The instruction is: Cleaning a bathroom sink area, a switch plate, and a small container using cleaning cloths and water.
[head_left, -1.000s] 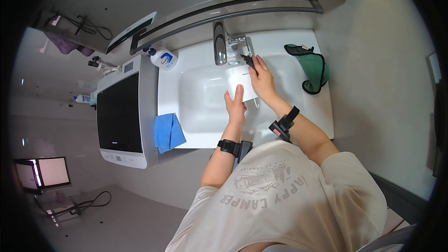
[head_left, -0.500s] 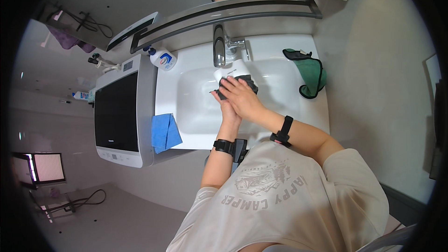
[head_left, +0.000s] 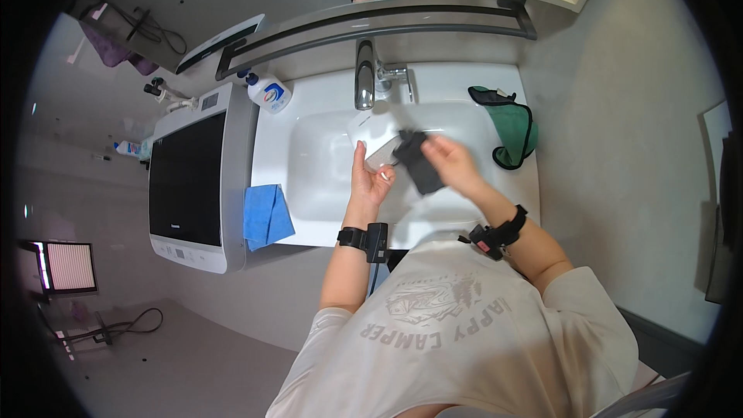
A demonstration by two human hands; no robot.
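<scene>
Over the sink basin, my left hand (head_left: 369,183) grips a smooth white object (head_left: 370,128) with a grey, grainy-looking lower end; its kind cannot be made out. The thumb and fingers lie along its near end, below the faucet. Just to the right, my right hand (head_left: 455,164) pinches a dark grey cloth (head_left: 420,164), which hangs apart from most of the white object. Part of the cloth is blurred by motion.
The chrome faucet (head_left: 364,77) reaches over the white sink (head_left: 309,174). A soap pump bottle (head_left: 271,94) and folded blue cloth (head_left: 267,215) are on the left, beside a grey-and-black appliance (head_left: 188,178). A green cloth (head_left: 515,128) drapes the right rim. A dark rail (head_left: 371,31) runs behind.
My hands were together with the dark cloth over the white object. My right hand has pulled right with the cloth, uncovering the object's grey end; my left hand stays on it.
</scene>
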